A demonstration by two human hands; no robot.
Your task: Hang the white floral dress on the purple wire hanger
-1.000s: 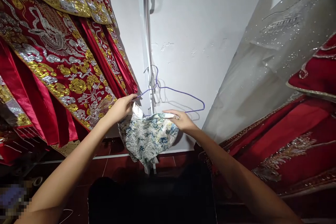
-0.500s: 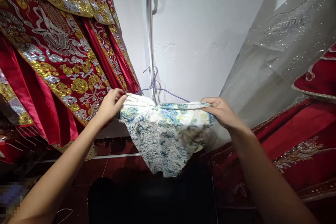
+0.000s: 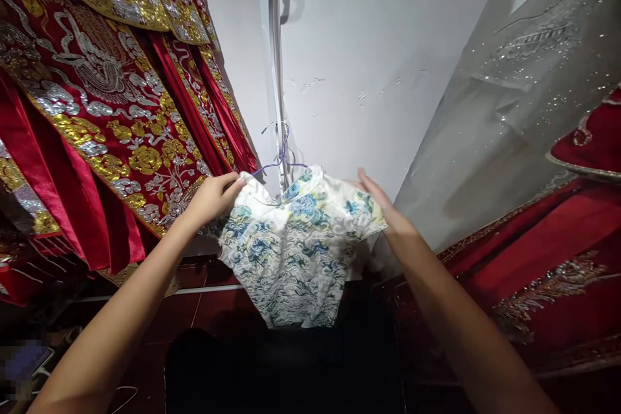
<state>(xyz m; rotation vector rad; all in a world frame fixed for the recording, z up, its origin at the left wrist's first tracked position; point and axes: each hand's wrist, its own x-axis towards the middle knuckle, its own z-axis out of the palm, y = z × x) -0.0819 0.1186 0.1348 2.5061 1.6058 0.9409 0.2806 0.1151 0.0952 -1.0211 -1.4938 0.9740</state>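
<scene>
A short-sleeved floral top, white with blue and yellow flowers and a crinkled body, hangs in front of me on a thin purple wire hanger. The hanger's shoulders slip inside the neckline. My left hand is closed on the top's left shoulder, thumb and fingers pinching the white fabric. At the other side, my right hand is by the right sleeve, its fingers stretched out and slightly blurred. Part of that hand is hidden behind the sleeve, which now spreads outward.
Red costumes with gold and silver embroidery hang at the left. A sparkly veiled garment and a red beaded dress fill the right. A metal pole stands before the white wall. Dark red floor tiles lie below.
My right hand has let go of the stretched neckline and moved inward to the sleeve. The right shoulder has drawn in over the hanger, and the sleeve shows. My left hand keeps its hold.
</scene>
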